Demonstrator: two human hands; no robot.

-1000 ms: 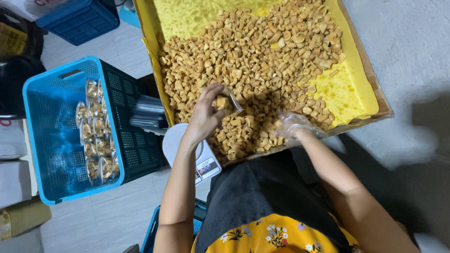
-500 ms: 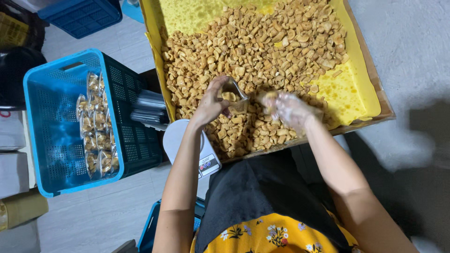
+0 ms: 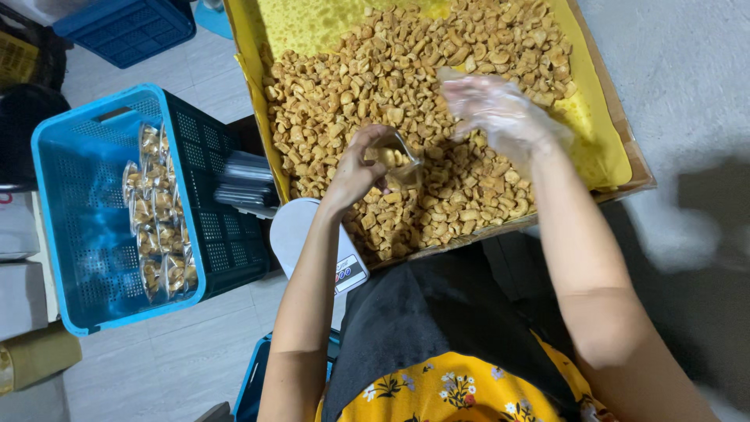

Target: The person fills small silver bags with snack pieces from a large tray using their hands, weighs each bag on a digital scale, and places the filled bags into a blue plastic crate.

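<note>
Holding a part-filled clear bag [image 3: 394, 156] in the left hand [image 3: 355, 173], gloved right hand [image 3: 500, 113] hovering loose over the snacks [image 3: 437, 86]; filled packs [image 3: 156, 211] lying in the crate [image 3: 55, 195].

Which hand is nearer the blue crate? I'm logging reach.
Left. The left hand holds a clear bag near the blue crate; the gloved right hand hovers farther away.

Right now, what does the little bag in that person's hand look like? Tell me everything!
The small clear bag looks like thin, see-through plastic. Its mouth is open and a few golden-brown snack pieces sit inside. The left hand pinches it by the edge, holding it above the tray of the same snacks. The gloved right hand is apart from it.
</note>
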